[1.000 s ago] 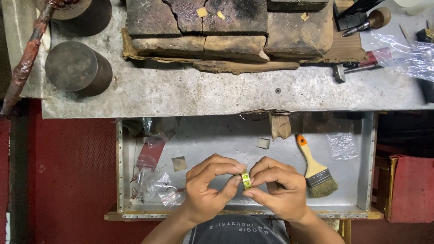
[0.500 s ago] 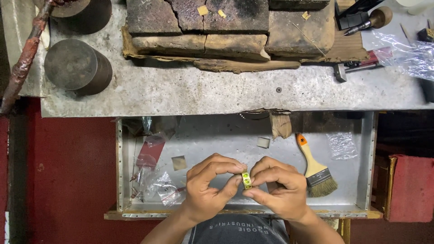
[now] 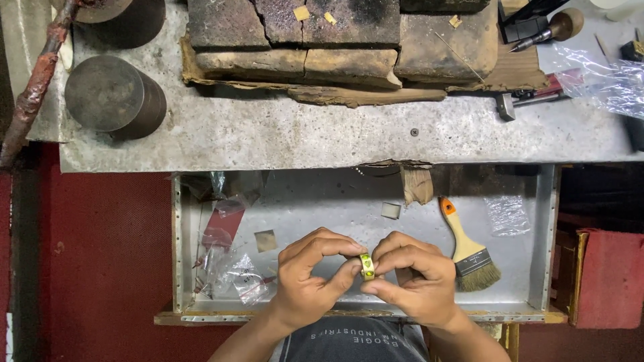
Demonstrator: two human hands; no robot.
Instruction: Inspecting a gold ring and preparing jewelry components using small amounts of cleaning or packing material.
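Observation:
A small yellow-gold ring (image 3: 366, 265) with a green spot is pinched between the fingertips of both hands, low over an open metal drawer (image 3: 545, 234). My left hand (image 3: 310, 278) grips it from the left with thumb and forefinger. My right hand (image 3: 410, 278) closes on it from the right, fingers curled over the top. Most of the ring's band is hidden by the fingers.
In the drawer lie a paintbrush (image 3: 467, 248) with an orange-tipped handle, small plastic bags (image 3: 231, 268), and small square pieces (image 3: 390, 210). Above is a grey workbench (image 3: 268, 134) with charred bricks (image 3: 315, 40), a round metal block (image 3: 114, 97), a small hammer (image 3: 530, 100) and clear plastic (image 3: 607, 80).

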